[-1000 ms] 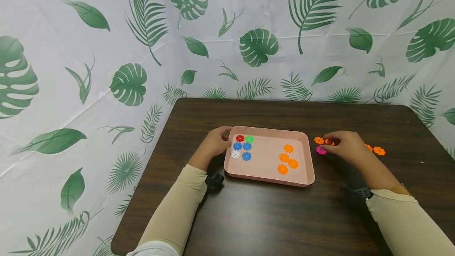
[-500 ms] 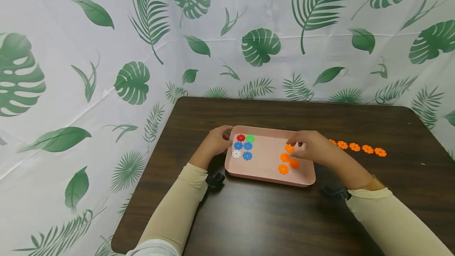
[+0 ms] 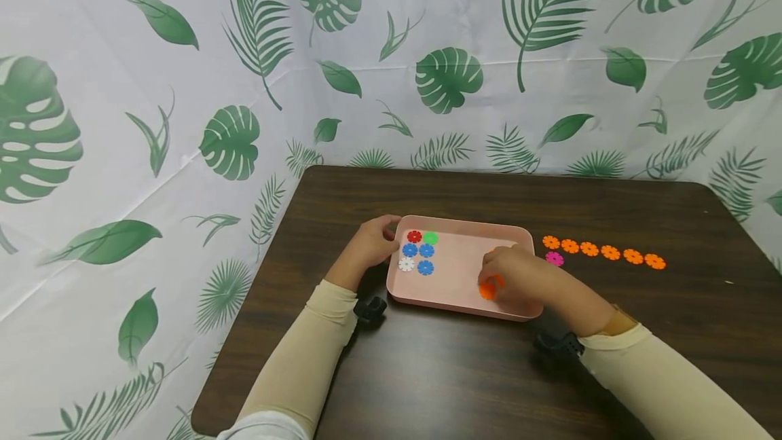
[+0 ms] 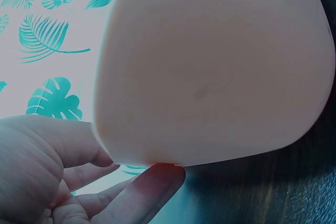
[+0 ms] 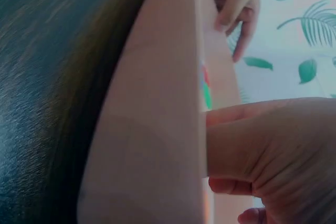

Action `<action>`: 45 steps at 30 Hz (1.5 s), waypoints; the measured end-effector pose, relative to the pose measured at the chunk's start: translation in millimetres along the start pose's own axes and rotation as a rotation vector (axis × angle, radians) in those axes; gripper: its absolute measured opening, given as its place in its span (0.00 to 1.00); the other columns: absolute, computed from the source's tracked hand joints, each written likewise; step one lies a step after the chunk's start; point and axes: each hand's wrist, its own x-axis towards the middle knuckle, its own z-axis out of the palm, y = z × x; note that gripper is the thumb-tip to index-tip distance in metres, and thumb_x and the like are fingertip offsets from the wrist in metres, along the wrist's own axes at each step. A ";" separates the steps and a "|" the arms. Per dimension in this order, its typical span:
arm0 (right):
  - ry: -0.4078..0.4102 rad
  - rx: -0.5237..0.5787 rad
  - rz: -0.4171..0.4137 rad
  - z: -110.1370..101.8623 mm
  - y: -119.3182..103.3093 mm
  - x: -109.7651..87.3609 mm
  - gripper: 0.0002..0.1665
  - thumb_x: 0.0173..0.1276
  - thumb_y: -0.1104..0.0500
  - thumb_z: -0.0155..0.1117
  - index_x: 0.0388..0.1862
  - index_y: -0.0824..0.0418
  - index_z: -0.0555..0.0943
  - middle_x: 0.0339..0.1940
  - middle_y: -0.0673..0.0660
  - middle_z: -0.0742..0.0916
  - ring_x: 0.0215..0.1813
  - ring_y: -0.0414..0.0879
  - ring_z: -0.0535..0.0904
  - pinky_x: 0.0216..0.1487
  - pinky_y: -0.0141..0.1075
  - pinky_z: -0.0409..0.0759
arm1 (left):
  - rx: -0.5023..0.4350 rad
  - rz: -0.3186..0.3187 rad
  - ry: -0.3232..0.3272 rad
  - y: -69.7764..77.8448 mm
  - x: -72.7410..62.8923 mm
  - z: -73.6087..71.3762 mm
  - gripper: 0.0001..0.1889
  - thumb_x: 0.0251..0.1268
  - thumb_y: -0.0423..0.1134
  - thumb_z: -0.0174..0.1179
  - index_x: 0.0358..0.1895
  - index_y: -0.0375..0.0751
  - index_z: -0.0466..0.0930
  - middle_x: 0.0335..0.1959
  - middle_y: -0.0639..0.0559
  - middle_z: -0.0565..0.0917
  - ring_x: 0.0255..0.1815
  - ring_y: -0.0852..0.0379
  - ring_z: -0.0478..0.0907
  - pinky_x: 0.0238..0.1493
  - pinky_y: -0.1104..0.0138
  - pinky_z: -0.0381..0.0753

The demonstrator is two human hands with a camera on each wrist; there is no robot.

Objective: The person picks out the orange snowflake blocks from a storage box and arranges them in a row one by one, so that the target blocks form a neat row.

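In the head view, the left hand (image 3: 368,250) grips the far left corner of the tray (image 3: 453,276); the right hand (image 3: 519,276) bends over orange discs (image 3: 487,290) at its right, where curled fingers could nudge close-lying pieces. In the left wrist view, uneven thumb pressure might slide the tray. In the right wrist view, a wall hides the fingertips, so I cannot tell whether they pinch anything.

Your tray (image 3: 455,270): smooth, matt, plastic-looking | your discs (image 3: 425,267): plastic-looking | table (image 3: 440,372): wood-grained, faintly glossy | your sleeves (image 3: 296,362): matt cloth | backdrop (image 3: 379,80): lightly creased cloth
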 end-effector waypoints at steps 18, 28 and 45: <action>-0.063 0.003 0.224 2.8 -12.0 1.6 0.18 0.52 0.52 0.82 0.42 0.47 0.86 0.33 0.40 0.83 0.37 0.41 0.74 0.44 0.40 0.76 | -0.002 -0.030 -0.003 -1.9 0.8 2.4 0.34 0.67 0.36 0.66 0.76 0.55 0.70 0.57 0.43 0.82 0.40 0.49 0.84 0.44 0.54 0.89; 0.004 0.100 0.218 -7.8 -9.7 -4.8 0.21 0.55 0.58 0.81 0.48 0.53 0.86 0.36 0.42 0.84 0.39 0.43 0.77 0.46 0.39 0.83 | 0.001 -0.017 -0.001 -1.3 -0.3 1.4 0.33 0.67 0.35 0.66 0.76 0.53 0.70 0.56 0.42 0.82 0.38 0.49 0.85 0.42 0.55 0.89; 0.218 0.068 0.294 -40.8 29.3 -52.0 0.20 0.57 0.61 0.77 0.50 0.60 0.88 0.40 0.49 0.86 0.35 0.45 0.77 0.40 0.41 0.82 | 0.003 -0.022 0.000 -0.8 2.8 1.2 0.33 0.68 0.36 0.66 0.76 0.54 0.70 0.57 0.42 0.82 0.37 0.50 0.85 0.43 0.54 0.89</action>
